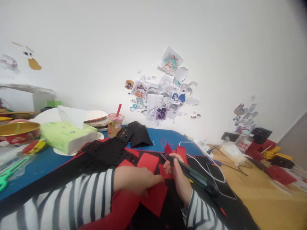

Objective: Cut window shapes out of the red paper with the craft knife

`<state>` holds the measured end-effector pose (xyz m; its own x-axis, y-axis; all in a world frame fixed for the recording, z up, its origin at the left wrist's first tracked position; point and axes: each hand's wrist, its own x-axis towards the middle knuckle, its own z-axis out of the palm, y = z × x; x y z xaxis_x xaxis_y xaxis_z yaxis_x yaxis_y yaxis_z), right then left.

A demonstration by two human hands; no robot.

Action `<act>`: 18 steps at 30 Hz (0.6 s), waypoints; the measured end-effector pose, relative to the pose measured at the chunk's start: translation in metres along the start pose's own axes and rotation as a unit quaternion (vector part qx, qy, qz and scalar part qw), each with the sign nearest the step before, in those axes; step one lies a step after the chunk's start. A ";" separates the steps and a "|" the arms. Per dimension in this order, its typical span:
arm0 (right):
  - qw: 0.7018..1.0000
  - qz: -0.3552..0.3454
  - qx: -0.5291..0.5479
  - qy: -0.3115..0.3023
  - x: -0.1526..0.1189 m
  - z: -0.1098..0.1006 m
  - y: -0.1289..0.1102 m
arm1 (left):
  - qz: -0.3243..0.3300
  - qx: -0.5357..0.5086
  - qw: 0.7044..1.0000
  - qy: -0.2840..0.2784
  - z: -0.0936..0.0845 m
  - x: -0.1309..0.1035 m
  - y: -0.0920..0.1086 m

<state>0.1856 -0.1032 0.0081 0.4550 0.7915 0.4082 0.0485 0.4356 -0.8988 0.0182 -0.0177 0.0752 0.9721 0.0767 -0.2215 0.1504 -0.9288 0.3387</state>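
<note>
My left hand (137,180) is closed on a piece of red paper (155,199), with thumb and fingers pinching its upper part. More red paper lies under and around that wrist, including a rounded red piece (148,162) just behind the fingers. My right hand (178,177) grips a dark green utility knife (196,177), its pointed metal tip aimed up and left near a small red scrap (168,148). The fingers of this hand curl beside another red piece (182,154). Both hands are above a black work surface (148,220).
Black cut-out sheets (107,151) and a folded black piece (140,133) lie behind my left hand. Further left are a tissue pack (69,135), a drink cup (115,126) and green scissors (11,172). A phone (222,180) and white cable (203,167) lie right.
</note>
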 end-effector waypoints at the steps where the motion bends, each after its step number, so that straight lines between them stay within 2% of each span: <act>1: 1.000 -0.012 -0.005 -0.004 -0.001 -0.003 0.001 | -0.015 -0.018 1.000 0.017 0.009 0.000 -0.004; 4: 0.998 -0.025 -0.029 -0.043 -0.004 -0.011 0.002 | -0.028 -0.082 0.994 0.063 0.034 -0.007 -0.016; 7: 0.991 0.001 -0.052 -0.126 -0.008 -0.016 0.000 | 0.009 -0.150 0.982 0.111 0.049 -0.011 -0.022; 11: 0.971 0.024 -0.029 -0.237 -0.011 -0.017 -0.005 | 0.032 -0.214 0.969 0.117 0.051 -0.002 -0.026; 15: 0.969 0.046 0.000 -0.244 -0.012 -0.021 -0.007 | 0.039 -0.217 0.967 0.123 0.048 0.009 -0.029; 18: 0.956 0.087 -0.092 -0.265 -0.015 -0.022 -0.005 | 0.058 -0.214 0.966 0.136 0.050 0.010 -0.032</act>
<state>0.1983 -0.1268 0.0030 -0.0423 0.9723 0.2298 0.1918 0.2336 -0.9532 0.0139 -0.0052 0.0167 0.9895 0.1270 0.0695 0.0410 -0.7065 0.7065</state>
